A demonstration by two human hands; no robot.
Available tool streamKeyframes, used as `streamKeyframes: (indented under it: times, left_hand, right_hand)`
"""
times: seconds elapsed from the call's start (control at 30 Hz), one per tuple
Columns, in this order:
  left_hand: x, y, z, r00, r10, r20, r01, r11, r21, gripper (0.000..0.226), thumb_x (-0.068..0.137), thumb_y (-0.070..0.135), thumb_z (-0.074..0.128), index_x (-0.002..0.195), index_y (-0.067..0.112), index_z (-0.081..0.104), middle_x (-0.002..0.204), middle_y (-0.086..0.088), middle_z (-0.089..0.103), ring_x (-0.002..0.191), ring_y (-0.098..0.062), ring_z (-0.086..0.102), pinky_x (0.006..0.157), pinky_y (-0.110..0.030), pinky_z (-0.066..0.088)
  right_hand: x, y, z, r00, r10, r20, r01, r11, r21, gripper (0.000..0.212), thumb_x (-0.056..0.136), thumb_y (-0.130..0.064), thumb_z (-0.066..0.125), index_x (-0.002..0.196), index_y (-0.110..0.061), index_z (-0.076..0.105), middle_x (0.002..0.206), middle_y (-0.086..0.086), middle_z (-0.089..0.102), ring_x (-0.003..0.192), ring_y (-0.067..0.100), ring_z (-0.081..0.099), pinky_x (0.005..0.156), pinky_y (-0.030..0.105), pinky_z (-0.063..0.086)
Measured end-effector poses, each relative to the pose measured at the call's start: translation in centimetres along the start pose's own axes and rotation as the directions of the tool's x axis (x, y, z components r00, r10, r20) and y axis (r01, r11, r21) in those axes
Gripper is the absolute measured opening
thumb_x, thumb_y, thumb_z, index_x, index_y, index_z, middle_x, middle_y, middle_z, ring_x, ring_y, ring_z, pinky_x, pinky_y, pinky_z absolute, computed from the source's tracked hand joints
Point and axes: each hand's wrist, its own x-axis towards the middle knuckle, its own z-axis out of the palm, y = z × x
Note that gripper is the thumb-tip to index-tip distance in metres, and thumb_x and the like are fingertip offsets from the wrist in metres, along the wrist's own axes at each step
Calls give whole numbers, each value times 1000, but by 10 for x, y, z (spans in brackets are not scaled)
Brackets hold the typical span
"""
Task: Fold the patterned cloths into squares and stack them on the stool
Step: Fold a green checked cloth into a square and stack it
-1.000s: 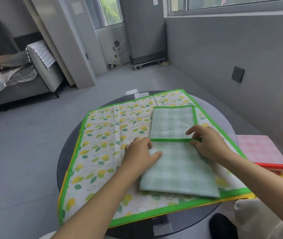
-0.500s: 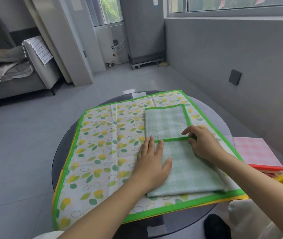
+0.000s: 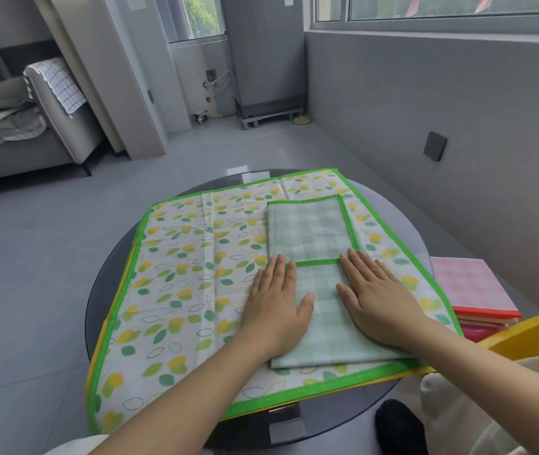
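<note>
— How many cloths do you count?

— I count two on the round dark worktop (image 3: 104, 284): one big leaf-print cloth (image 3: 189, 274) with a green border, spread flat, and one green checked cloth (image 3: 314, 231), folded and lying on its right half. A yellow edge shows under the big cloth along its left and near sides; I can't tell whether that is a third cloth.

— And the hands?

— Two. The left hand (image 3: 276, 310) and the right hand (image 3: 376, 300) both lie flat on the near half of the checked cloth, fingers spread, palms down, pinching nothing. Their fingertips reach the green band across the cloth's middle.

— Anything around it?

— To the right, just beside the worktop, I see a stack of folded cloths (image 3: 471, 287), pink checks on top, red and pink edges below. What it sits on is hidden. A yellow curved thing (image 3: 537, 330) cuts across its near corner. A grey sofa (image 3: 48, 139) with bedding stands well apart at the far left, cut off by the frame.
</note>
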Motion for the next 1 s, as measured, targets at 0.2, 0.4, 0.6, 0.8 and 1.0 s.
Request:
streamKeyframes:
  times: [0.2,0.4,0.6,0.8,1.0]
  left_hand:
    - [1,0,-8,994,21,-108,-19,1000,16,61,100,43,25,152,14,13,160,-2,4,146,-15,-3,118,-37,-8]
    - [17,-9,-13,932,103,-347,-139,987,-80,31,97,29,45,115,8,60,114,-2,47,109,-18,42,99,-27,30]
    - [37,-9,-18,921,-190,-341,51,924,-378,15,96,20,49,96,7,56,103,-3,44,73,-14,48,70,-25,43]
    - [59,-11,-32,889,-399,-227,277,861,-427,26,98,24,47,115,4,47,123,-12,40,77,-17,44,69,-25,37]
    - [81,-17,-27,858,-480,-185,357,814,-458,37,91,28,61,111,-1,51,109,-15,59,93,-28,59,63,-28,40]
  right_hand:
    - [-1,-4,-4,996,1,-91,-6,998,-57,95,71,-60,-16,150,-12,11,158,2,5,146,14,-2,116,30,-11]
    - [9,1,-20,981,-70,-180,97,984,149,43,94,-34,49,128,-9,53,132,7,47,122,23,39,105,26,26]
    - [38,7,-29,953,239,-187,-147,904,402,37,90,-29,58,119,-7,56,127,13,44,102,26,53,82,25,35]
    - [64,11,-34,898,421,-128,-324,829,455,36,87,-22,63,109,6,60,109,20,63,98,34,58,80,37,47]
    - [80,18,-34,862,506,-24,-406,718,565,17,81,-17,70,84,-1,63,80,18,67,74,31,64,76,39,53]
